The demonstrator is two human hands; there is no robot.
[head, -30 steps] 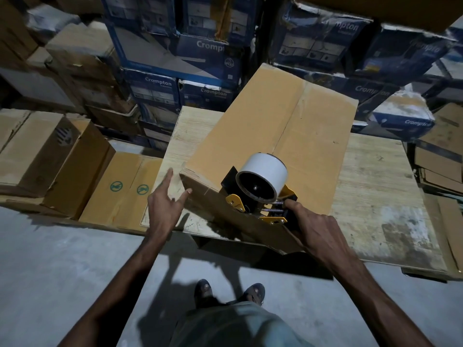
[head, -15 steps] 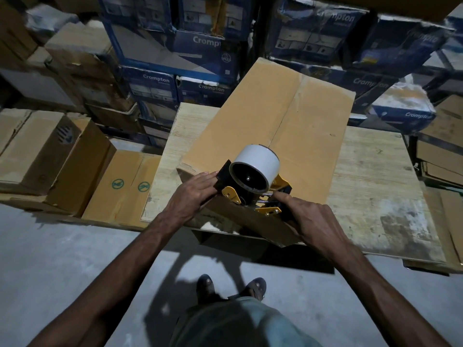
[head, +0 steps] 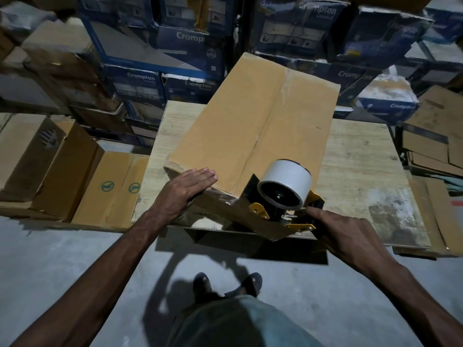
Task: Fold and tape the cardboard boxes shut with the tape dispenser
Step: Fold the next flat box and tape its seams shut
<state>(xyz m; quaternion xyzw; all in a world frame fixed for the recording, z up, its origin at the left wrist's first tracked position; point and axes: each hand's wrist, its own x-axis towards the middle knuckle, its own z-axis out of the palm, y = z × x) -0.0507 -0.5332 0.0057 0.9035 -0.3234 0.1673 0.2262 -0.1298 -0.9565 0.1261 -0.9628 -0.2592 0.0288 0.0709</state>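
Box lies on the table, flaps closed, seam running away from us. Our left hand rests flat on the box's near left corner, fingers straight and together. Our right hand is curled round the handle of the dispenser, which sits at the near end of the seam.
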